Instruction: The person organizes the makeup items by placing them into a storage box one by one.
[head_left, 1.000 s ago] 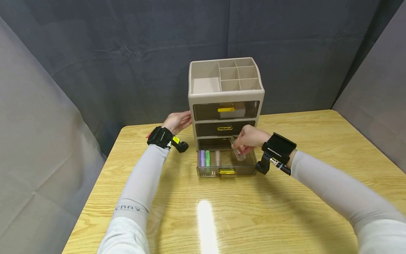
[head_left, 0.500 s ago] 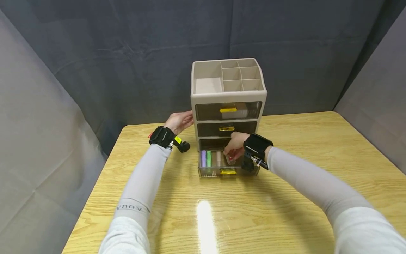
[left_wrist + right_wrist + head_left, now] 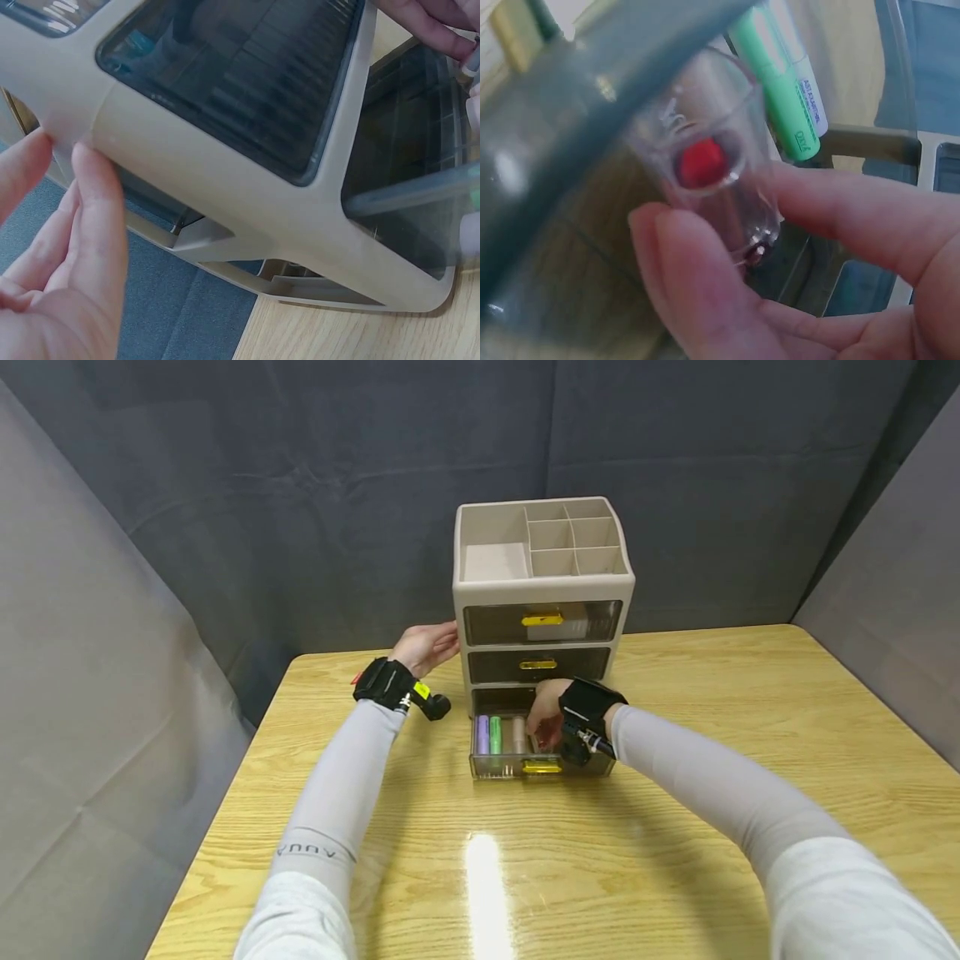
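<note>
**Clear tube going into the bottom drawer**

Clear plastic, with a red core showing through its end: the lipstick tube point(image 3: 709, 169) is pinched between thumb and fingers of the right hand point(image 3: 550, 720). From the head view that hand is down inside the open bottom drawer point(image 3: 542, 766) of the beige organiser point(image 3: 542, 585); the tube itself is hidden there behind the hand and wrist strap. The right wrist view puts it low in the drawer, just beside a green tube point(image 3: 786, 82).

Left hand point(image 3: 427, 646): fingers straight, pressed flat against the organiser's left side wall, steadying the unit. It grips nothing.

Step in hand, as I judge it: laying the tube into the drawer beside those already there, a purple tube point(image 3: 483, 735), the green one point(image 3: 495, 732) and a beige tube point(image 3: 518, 734), lying side by side lengthwise. Whether the clear tube already touches the drawer floor cannot be told.

Next move likely calls for setting it down parallel to the row, loosening the pinch, and lifting the fingers out without knocking the neighbours. The left hand is well placed to brace the unit if the drawer is pushed home by its gold handle point(image 3: 542, 766).

Surroundings: yellow wood-grain worktop point(image 3: 675, 827), glossy, with a lamp glare streak near the front. The two upper drawers are closed. The top tray's compartments look empty. Grey cloth backdrop point(image 3: 300, 485) on three sides.
</note>
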